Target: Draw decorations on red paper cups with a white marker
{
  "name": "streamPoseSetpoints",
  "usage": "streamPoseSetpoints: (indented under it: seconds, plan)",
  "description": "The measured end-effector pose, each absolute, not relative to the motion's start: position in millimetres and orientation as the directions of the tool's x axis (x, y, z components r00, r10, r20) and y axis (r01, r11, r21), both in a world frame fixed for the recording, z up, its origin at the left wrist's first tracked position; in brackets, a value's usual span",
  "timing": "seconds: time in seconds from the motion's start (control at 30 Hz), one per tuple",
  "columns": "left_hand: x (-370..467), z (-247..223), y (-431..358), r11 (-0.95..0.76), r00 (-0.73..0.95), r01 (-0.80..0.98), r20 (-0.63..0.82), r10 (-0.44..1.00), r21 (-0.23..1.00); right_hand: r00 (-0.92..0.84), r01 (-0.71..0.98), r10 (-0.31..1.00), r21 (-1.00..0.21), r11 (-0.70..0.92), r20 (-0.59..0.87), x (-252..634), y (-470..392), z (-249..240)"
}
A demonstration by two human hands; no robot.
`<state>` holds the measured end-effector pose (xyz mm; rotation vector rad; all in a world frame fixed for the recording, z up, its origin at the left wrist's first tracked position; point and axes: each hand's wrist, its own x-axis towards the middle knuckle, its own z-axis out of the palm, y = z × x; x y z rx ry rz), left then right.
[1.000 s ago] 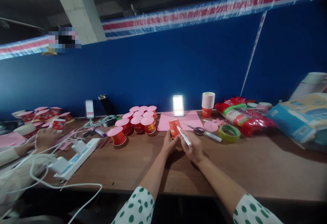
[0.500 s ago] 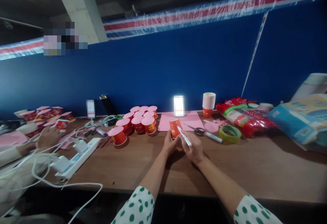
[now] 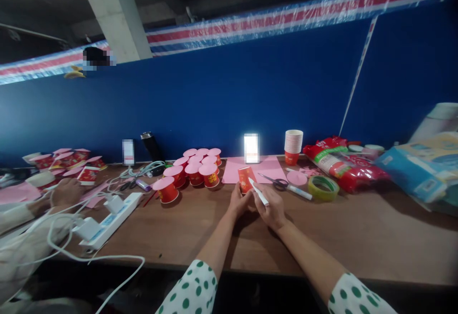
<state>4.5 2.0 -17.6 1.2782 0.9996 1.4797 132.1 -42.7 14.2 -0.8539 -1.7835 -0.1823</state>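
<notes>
My left hand [image 3: 240, 203] is wrapped round a red paper cup [image 3: 245, 176] with gold print, held tilted above the table. In my right hand [image 3: 271, 208] is a white glue pen [image 3: 260, 193]; its tip meets or nearly meets the cup's side. Behind the cup a sheet of pink paper [image 3: 232, 173] lies flat. Scissors [image 3: 281, 183], a white tube [image 3: 299, 192] and a pink paper disc [image 3: 296, 177] lie right of my hands. Several red cups [image 3: 168, 193] topped with pink discs stand to the left.
A lit phone [image 3: 251, 148] leans on the blue partition. Right of it are stacked paper cups [image 3: 293, 148], a tape roll [image 3: 323, 189] and a red bag [image 3: 343, 163]. At left, a power strip [image 3: 114, 221] and cables lie near a co-worker's hand [image 3: 67, 192] holding a cup.
My hands, the cup and the pen keep almost the same pose. The whole view shifts very slightly. At far left, the co-worker's cup tilts a little differently.
</notes>
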Motion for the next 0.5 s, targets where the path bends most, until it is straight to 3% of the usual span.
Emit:
streamPoseSetpoints:
  seconds: [0.5]
  plan:
    - [3.7,-24.3,5.4,-0.291,-0.035,-0.114,0.289,0.957,0.950,-0.160,0.611,0.467,-0.284,0.739,0.870,132.0,-42.3,12.7]
